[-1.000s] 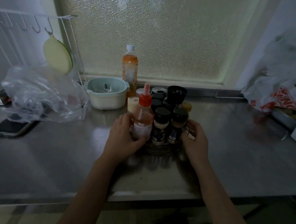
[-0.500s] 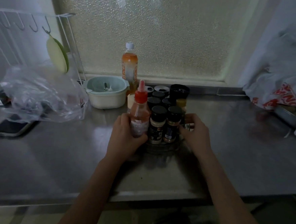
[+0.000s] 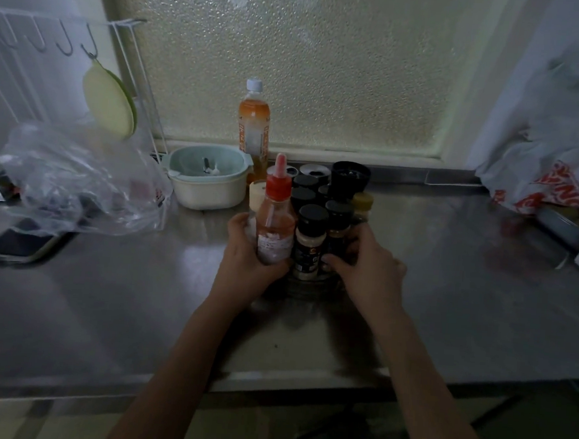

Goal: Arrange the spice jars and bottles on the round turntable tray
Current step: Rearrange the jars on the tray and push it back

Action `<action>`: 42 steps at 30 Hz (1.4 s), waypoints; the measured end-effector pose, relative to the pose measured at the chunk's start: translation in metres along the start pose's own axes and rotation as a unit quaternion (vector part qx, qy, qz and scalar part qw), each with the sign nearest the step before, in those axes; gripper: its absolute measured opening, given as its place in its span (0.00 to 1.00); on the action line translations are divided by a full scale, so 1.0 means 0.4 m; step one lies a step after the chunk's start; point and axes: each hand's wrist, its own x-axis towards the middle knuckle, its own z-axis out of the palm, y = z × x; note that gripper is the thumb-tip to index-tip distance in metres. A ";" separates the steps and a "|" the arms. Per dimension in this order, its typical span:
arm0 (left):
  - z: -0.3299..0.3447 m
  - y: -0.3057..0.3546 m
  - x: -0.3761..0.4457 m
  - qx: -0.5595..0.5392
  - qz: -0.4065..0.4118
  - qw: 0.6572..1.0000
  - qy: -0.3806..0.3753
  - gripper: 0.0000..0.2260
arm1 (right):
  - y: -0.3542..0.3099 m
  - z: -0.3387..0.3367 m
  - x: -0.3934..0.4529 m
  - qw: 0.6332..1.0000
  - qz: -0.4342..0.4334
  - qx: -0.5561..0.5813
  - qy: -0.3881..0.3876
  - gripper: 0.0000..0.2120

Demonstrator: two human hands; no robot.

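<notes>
The round tray [image 3: 306, 284] is almost wholly hidden: only a dark, blurred sliver of its near rim shows below the jars, between the two hands, and its far side is covered by what stands on it. It sits on the steel counter [image 3: 137, 311] toward the back edge, about midway along its width. The light is dim, so the labels cannot be read and the jars in the rear rows [image 3: 313, 181] merge into a dark clump of black lids. At the front left of the tray stands a red-capped squeeze bottle [image 3: 276, 218]; just right of it is a black-lidded jar [image 3: 309, 241] of pale powder, then a darker jar [image 3: 337, 229] whose lower half is covered by fingers. The left hand [image 3: 248, 254] is wrapped around the lower part of the squeeze bottle, thumb across its front, fingers out of sight behind. The right hand [image 3: 369, 262] cups the right side of the group, fingers curled against the jars; whether it grips one jar or only rests against them cannot be told. Both forearms reach in from the near edge, cut off at the bottom of the view. Behind the tray an orange drink bottle [image 3: 253, 127] stands by the window, with a pale bowl [image 3: 208, 179] to its left.
</notes>
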 end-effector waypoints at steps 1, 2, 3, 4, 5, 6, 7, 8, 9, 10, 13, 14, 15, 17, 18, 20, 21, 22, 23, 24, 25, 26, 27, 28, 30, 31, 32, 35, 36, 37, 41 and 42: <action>0.001 -0.006 0.003 -0.006 -0.004 1.000 -0.002 0.43 | -0.002 -0.001 0.003 1.000 -0.003 -0.008 -0.004 0.18; 0.001 -0.010 0.006 -0.016 -0.006 1.000 -0.003 0.44 | -0.005 -0.002 0.005 1.000 -0.013 -0.015 -0.007 0.18; 0.000 -0.014 0.010 -0.026 -0.009 1.000 -0.006 0.45 | -0.006 -0.004 0.005 1.000 -0.024 -0.018 -0.008 0.17; -0.001 -0.017 0.013 -0.039 -0.007 0.999 -0.011 0.46 | -0.006 -0.006 0.003 0.999 -0.032 -0.016 -0.011 0.16; -0.002 -0.019 0.016 -0.048 -0.002 0.999 -0.015 0.47 | -0.001 -0.008 0.002 0.999 -0.033 -0.009 -0.016 0.16; -0.001 -0.022 0.016 -0.057 0.005 0.998 -0.022 0.48 | 0.004 -0.009 0.002 0.999 -0.029 -0.001 -0.022 0.17; 0.000 -0.021 0.015 -0.065 0.012 0.997 -0.030 0.50 | 0.009 -0.010 0.002 0.999 -0.025 0.006 -0.027 0.18; 0.002 -0.018 0.012 -0.071 0.018 0.997 -0.036 0.53 | 0.011 -0.009 0.000 0.999 -0.021 0.013 -0.032 0.22; 0.004 -0.015 0.010 -0.074 0.023 0.996 -0.040 0.56 | 0.010 -0.008 -0.005 0.999 -0.018 0.021 -0.038 0.25; 0.009 -0.011 0.008 -0.076 0.027 0.996 -0.038 0.58 | 0.007 -0.004 -0.010 0.999 -0.014 0.027 -0.043 0.28; 0.017 0.002 0.009 -0.076 0.036 0.996 -0.009 0.57 | -0.009 0.013 -0.025 0.999 -0.023 0.023 -0.037 0.31; 0.017 0.005 0.010 -0.072 0.039 0.997 0.000 0.56 | -0.014 0.018 -0.026 0.999 -0.028 0.019 -0.021 0.31; 0.015 0.009 0.009 -0.067 0.039 0.997 0.004 0.54 | -0.020 0.021 -0.025 0.999 -0.031 0.017 -0.002 0.32; 0.012 0.008 0.010 -0.063 0.039 0.997 0.006 0.52 | -0.030 0.028 -0.022 0.999 -0.029 0.013 0.024 0.32; 0.010 0.006 0.011 -0.063 0.041 0.997 0.007 0.52 | -0.034 0.032 -0.023 0.999 -0.026 0.012 0.030 0.32; 0.010 0.004 0.012 -0.066 0.043 0.997 0.008 0.51 | -0.037 0.039 -0.028 0.999 -0.025 0.018 0.038 0.32; 0.013 0.002 0.013 -0.066 0.042 0.997 0.010 0.51 | -0.036 0.042 -0.031 0.998 -0.027 0.027 0.040 0.33; 0.015 -0.004 0.015 -0.065 0.038 0.997 0.013 0.51 | -0.035 0.044 -0.035 0.998 -0.029 0.040 0.039 0.34; 0.017 -0.009 0.017 -0.064 0.033 0.997 0.013 0.52 | -0.034 0.043 -0.038 0.997 -0.027 0.060 0.037 0.35; 0.019 -0.015 0.019 -0.065 0.029 0.997 0.010 0.53 | -0.034 0.041 -0.040 0.996 -0.021 0.086 0.033 0.37; 0.019 -0.019 0.022 -0.066 0.025 0.997 0.005 0.55 | -0.035 0.037 -0.041 0.993 -0.016 0.110 0.029 0.39; 0.019 -0.021 0.026 -0.071 0.022 0.997 0.000 0.57 | -0.037 0.035 -0.039 0.992 -0.014 0.127 0.024 0.41; 0.017 -0.019 0.029 -0.076 0.018 0.997 -0.004 0.60 | -0.038 0.035 -0.034 0.991 -0.016 0.134 0.019 0.43; 0.018 -0.017 0.033 -0.082 0.014 0.997 -0.007 0.61 | -0.039 0.036 -0.028 0.991 -0.017 0.133 0.014 0.44; 0.019 -0.016 0.041 -0.091 0.012 0.996 -0.007 0.64 | -0.045 0.041 -0.020 0.993 -0.009 0.119 0.006 0.46; 0.018 -0.014 0.045 -0.094 0.016 0.995 -0.007 0.64 | -0.048 0.044 -0.018 0.994 0.000 0.111 0.005 0.47; 0.017 -0.016 0.047 -0.098 0.019 0.995 -0.006 0.65 | -0.052 0.047 -0.018 0.994 0.008 0.104 0.007 0.48; 0.016 -0.026 0.047 -0.112 0.016 0.994 -0.008 0.62 | -0.055 0.051 -0.020 0.994 0.011 0.111 0.020 0.47; 0.017 -0.027 0.044 -0.120 0.016 0.993 -0.013 0.60 | -0.050 0.051 -0.020 0.991 0.003 0.129 0.022 0.45; 0.018 -0.027 0.040 -0.124 0.016 0.992 -0.021 0.60 | -0.042 0.051 -0.020 0.988 -0.007 0.152 0.024 0.44; 0.016 -0.027 0.031 -0.148 0.018 0.986 -0.073 0.61 | 0.007 0.040 -0.039 0.977 -0.021 0.200 0.072 0.38; 0.015 -0.028 0.029 -0.149 0.018 0.985 -0.081 0.63 | 0.018 0.035 -0.043 0.977 -0.018 0.198 0.083 0.37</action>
